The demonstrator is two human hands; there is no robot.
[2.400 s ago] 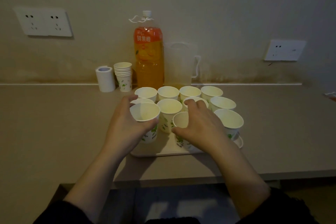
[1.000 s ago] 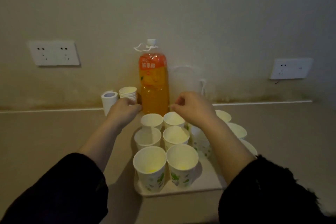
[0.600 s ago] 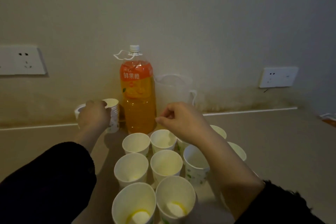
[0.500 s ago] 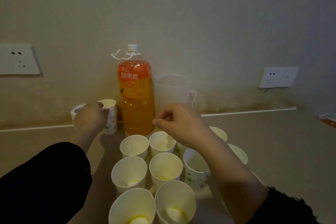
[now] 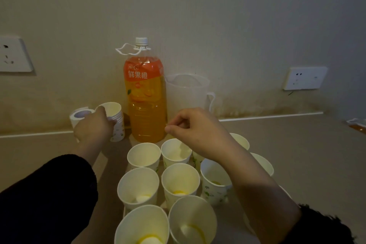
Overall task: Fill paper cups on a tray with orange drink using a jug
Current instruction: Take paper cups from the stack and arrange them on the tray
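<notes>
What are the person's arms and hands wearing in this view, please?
Both arms wear black long sleeves: the left sleeve looks plain, the right sleeve has a fuzzy cuff. The left hand and right hand are bare: no gloves, rings or watch show.

"鲜果橙" on bottle label (image 5: 142, 74)

The left hand (image 5: 93, 127) grips the stack of spare cups (image 5: 116, 123) beside a white roll (image 5: 79, 115) at the back of the counter (image 5: 297, 154). The right hand (image 5: 198, 130) hovers with curled fingers over the open paper cups (image 5: 179, 180), several of which show a little orange at the bottom. Behind them stand the orange drink bottle (image 5: 145, 101) (cap on) and the translucent jug (image 5: 186, 95), which looks empty in this dim light.
</notes>
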